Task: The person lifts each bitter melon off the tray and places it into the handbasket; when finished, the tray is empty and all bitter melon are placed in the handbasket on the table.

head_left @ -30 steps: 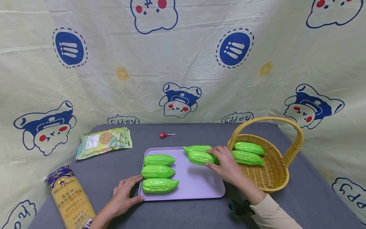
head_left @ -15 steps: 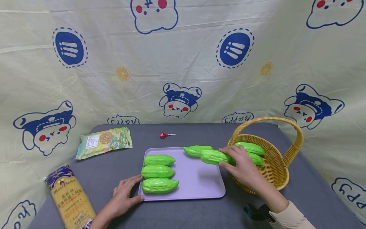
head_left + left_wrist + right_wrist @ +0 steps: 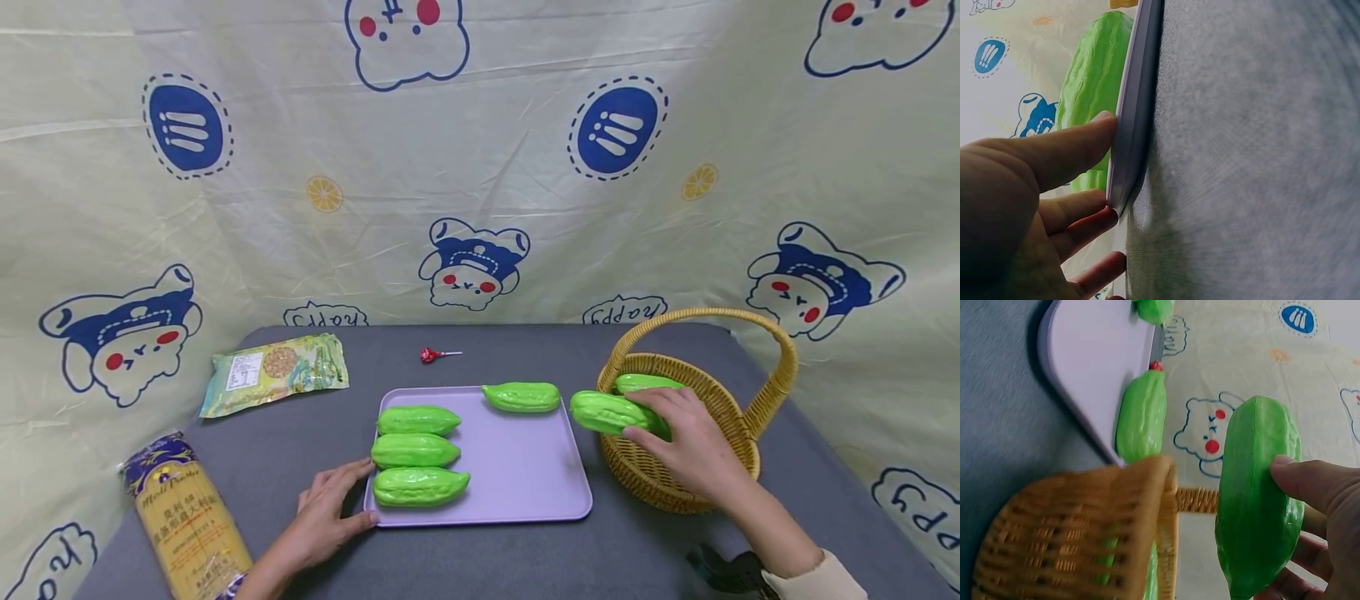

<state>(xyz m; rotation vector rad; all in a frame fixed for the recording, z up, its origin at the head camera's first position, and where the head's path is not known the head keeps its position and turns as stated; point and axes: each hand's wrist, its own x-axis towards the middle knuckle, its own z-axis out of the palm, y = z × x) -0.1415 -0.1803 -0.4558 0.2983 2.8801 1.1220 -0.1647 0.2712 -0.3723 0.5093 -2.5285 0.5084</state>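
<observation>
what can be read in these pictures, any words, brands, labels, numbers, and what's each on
"happy", repeated on the backdrop, some copies cut off
"Moli Pasta", as best I can tell, in script on the yellow pack
Chinese characters and smaller lines beneath that: too blurred to quote
White label on the patterned packet: print too small
Numbers: none legible

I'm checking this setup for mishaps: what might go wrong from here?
The green gourd in the right hand overlaps the rim of the basket in the head view, so it might catch there if lowered. A second gourd lies by the far right corner of the tray and could roll off if bumped. The left hand touches the tray's left edge; a push might shift it.
</observation>
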